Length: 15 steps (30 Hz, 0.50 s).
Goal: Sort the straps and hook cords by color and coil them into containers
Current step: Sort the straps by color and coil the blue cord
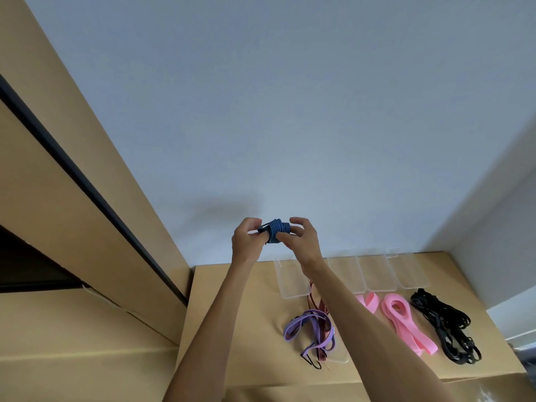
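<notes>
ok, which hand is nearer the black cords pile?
Right. The right hand is raised above the table, left of the black cords; the left hand is further left, beyond the blue cord.

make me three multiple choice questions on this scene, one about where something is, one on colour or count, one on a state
1. Where does the black pile lie among the loose straps on the table?
A. furthest left
B. in the middle
C. furthest right

2. What colour is the cord bundle held in the hands?
A. blue
B. pink
C. purple

3. What state is that held cord in?
A. stretched out straight
B. wound into a tight coil
C. lying flat in a container

Answers:
1. C: the black straps lie right of the pink straps and the purple strap on the table.
2. A: the blue cord shows blue stripes.
3. B: it is wrapped into a compact bundle, held up between the left hand and the right hand, above the clear containers.
</notes>
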Each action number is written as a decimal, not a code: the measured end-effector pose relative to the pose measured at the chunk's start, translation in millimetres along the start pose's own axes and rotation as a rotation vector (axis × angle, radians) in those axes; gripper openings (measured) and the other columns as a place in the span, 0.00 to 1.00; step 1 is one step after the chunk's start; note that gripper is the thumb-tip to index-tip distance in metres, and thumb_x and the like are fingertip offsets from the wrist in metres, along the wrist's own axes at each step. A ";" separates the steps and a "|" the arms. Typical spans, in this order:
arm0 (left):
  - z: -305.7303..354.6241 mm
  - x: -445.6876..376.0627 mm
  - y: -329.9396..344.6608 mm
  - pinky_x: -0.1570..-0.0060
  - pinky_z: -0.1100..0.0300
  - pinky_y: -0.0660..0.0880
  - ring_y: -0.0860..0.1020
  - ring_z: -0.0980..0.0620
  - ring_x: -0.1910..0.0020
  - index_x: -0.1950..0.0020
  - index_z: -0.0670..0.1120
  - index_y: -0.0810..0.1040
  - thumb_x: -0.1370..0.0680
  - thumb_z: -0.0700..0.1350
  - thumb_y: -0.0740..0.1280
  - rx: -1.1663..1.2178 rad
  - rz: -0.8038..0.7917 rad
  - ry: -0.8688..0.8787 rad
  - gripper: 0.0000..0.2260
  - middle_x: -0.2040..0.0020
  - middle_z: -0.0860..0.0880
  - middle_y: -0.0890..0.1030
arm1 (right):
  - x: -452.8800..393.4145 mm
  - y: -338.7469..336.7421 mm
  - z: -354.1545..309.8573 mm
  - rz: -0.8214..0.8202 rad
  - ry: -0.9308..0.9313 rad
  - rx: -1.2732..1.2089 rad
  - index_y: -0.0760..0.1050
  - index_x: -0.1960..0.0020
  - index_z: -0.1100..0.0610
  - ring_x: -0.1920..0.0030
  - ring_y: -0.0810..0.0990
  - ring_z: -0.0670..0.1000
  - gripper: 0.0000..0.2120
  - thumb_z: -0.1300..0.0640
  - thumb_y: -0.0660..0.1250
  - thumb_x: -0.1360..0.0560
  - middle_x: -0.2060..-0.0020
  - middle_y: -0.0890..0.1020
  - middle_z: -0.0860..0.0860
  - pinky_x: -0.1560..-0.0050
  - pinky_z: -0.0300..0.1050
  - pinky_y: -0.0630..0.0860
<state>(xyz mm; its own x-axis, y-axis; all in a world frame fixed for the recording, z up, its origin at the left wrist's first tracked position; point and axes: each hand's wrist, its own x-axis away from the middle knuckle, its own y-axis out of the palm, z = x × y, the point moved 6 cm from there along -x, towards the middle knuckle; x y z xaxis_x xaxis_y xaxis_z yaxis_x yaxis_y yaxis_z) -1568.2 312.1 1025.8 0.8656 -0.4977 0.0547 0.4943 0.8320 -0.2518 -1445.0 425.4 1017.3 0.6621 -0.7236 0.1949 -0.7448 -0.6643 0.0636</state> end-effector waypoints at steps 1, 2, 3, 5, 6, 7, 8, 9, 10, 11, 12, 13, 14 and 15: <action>-8.7 -1.2 0.6 0.61 0.71 0.76 0.81 0.63 0.57 0.43 0.45 0.79 0.27 0.37 0.72 0.004 -0.003 -0.029 0.13 0.47 0.50 0.81 | -1.5 0.1 6.8 0.015 0.013 0.038 0.72 0.37 0.56 0.46 0.82 0.52 0.23 0.59 0.74 0.30 0.47 0.83 0.52 0.48 0.42 0.77; -16.8 -1.5 1.4 0.64 0.74 0.74 0.80 0.64 0.58 0.41 0.45 0.78 0.27 0.37 0.73 0.004 -0.003 -0.046 0.15 0.47 0.50 0.80 | -3.1 0.7 14.0 0.028 0.023 0.089 0.73 0.38 0.57 0.45 0.82 0.51 0.22 0.59 0.74 0.30 0.46 0.82 0.52 0.49 0.40 0.76; -25.0 -0.8 3.9 0.64 0.74 0.73 0.80 0.63 0.57 0.40 0.44 0.78 0.27 0.37 0.73 -0.007 -0.013 -0.055 0.16 0.47 0.50 0.80 | -4.7 0.8 21.4 0.042 0.030 0.151 0.73 0.37 0.57 0.45 0.81 0.50 0.22 0.59 0.74 0.30 0.45 0.82 0.51 0.50 0.38 0.75; -44.2 2.8 14.5 0.60 0.69 0.76 0.81 0.55 0.55 0.41 0.44 0.80 0.27 0.37 0.73 -0.088 -0.065 -0.054 0.14 0.47 0.48 0.80 | -5.2 -1.6 37.9 0.076 0.031 0.278 0.73 0.34 0.56 0.46 0.81 0.48 0.24 0.58 0.73 0.29 0.43 0.80 0.49 0.51 0.37 0.74; -53.7 5.0 22.2 0.56 0.62 0.78 0.81 0.51 0.54 0.44 0.44 0.81 0.27 0.37 0.72 -0.142 -0.096 -0.045 0.12 0.48 0.47 0.81 | -5.2 -3.4 47.0 0.088 0.029 0.336 0.73 0.33 0.56 0.46 0.81 0.49 0.25 0.58 0.73 0.29 0.43 0.80 0.49 0.50 0.38 0.75; -66.5 9.9 29.8 0.52 0.56 0.79 0.82 0.48 0.54 0.47 0.44 0.83 0.28 0.36 0.72 -0.183 -0.123 -0.047 0.11 0.49 0.46 0.82 | -2.6 -5.4 60.5 0.093 0.033 0.387 0.72 0.32 0.57 0.46 0.81 0.51 0.27 0.59 0.73 0.29 0.43 0.79 0.50 0.48 0.41 0.76; -76.8 15.6 35.1 0.50 0.53 0.79 0.82 0.47 0.53 0.48 0.44 0.83 0.28 0.36 0.72 -0.203 -0.139 -0.056 0.10 0.50 0.46 0.82 | 1.4 -7.8 71.4 0.089 0.031 0.430 0.71 0.31 0.57 0.46 0.80 0.52 0.28 0.60 0.74 0.30 0.44 0.79 0.50 0.46 0.45 0.77; -87.8 21.4 39.4 0.49 0.54 0.79 0.81 0.47 0.51 0.47 0.44 0.84 0.29 0.36 0.72 -0.214 -0.149 -0.069 0.11 0.49 0.46 0.81 | 6.5 -11.1 83.2 0.074 0.038 0.471 0.71 0.31 0.57 0.46 0.80 0.53 0.29 0.61 0.74 0.31 0.46 0.78 0.50 0.46 0.46 0.78; -100.4 26.6 43.9 0.49 0.59 0.78 0.81 0.48 0.50 0.46 0.44 0.83 0.29 0.35 0.72 -0.230 -0.156 -0.084 0.13 0.48 0.46 0.81 | 10.8 -15.5 98.2 0.054 0.060 0.509 0.72 0.32 0.57 0.46 0.80 0.53 0.28 0.61 0.75 0.31 0.48 0.79 0.50 0.47 0.45 0.77; -110.3 30.2 48.5 0.51 0.66 0.76 0.80 0.50 0.50 0.44 0.44 0.83 0.29 0.34 0.71 -0.249 -0.162 -0.092 0.15 0.47 0.46 0.81 | 13.9 -20.8 111.3 0.033 0.089 0.542 0.73 0.33 0.57 0.47 0.80 0.53 0.27 0.60 0.75 0.31 0.49 0.79 0.50 0.49 0.43 0.76; -118.7 31.9 53.3 0.54 0.73 0.73 0.80 0.50 0.50 0.43 0.43 0.83 0.30 0.32 0.70 -0.268 -0.174 -0.096 0.16 0.46 0.46 0.81 | 14.9 -25.9 122.7 0.014 0.119 0.564 0.73 0.35 0.57 0.48 0.79 0.52 0.26 0.60 0.75 0.31 0.49 0.80 0.51 0.51 0.40 0.74; -124.8 32.1 58.9 0.56 0.76 0.71 0.79 0.50 0.51 0.42 0.42 0.83 0.30 0.31 0.69 -0.285 -0.190 -0.099 0.17 0.46 0.45 0.81 | 13.4 -31.4 131.5 0.006 0.149 0.580 0.74 0.35 0.58 0.49 0.78 0.51 0.25 0.59 0.76 0.31 0.49 0.80 0.51 0.51 0.39 0.72; -129.0 30.2 64.8 0.57 0.78 0.70 0.79 0.51 0.51 0.42 0.41 0.82 0.30 0.30 0.68 -0.299 -0.197 -0.102 0.18 0.47 0.44 0.81 | 8.4 -36.1 137.0 0.008 0.168 0.595 0.74 0.35 0.59 0.49 0.77 0.50 0.26 0.59 0.76 0.31 0.49 0.79 0.52 0.51 0.39 0.70; -132.1 26.7 70.1 0.58 0.78 0.69 0.78 0.51 0.53 0.43 0.40 0.83 0.29 0.29 0.67 -0.315 -0.193 -0.108 0.17 0.47 0.43 0.81 | 1.0 -39.6 139.9 0.018 0.175 0.618 0.74 0.36 0.60 0.49 0.76 0.50 0.26 0.59 0.76 0.31 0.49 0.79 0.51 0.50 0.38 0.69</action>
<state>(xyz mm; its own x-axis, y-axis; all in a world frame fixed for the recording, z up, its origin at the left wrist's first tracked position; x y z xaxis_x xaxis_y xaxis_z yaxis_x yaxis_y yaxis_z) -1521.0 324.8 881.9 0.7705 -0.5953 0.2278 0.6151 0.6009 -0.5105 -1403.2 424.8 878.0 0.5875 -0.7293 0.3507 -0.5357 -0.6753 -0.5069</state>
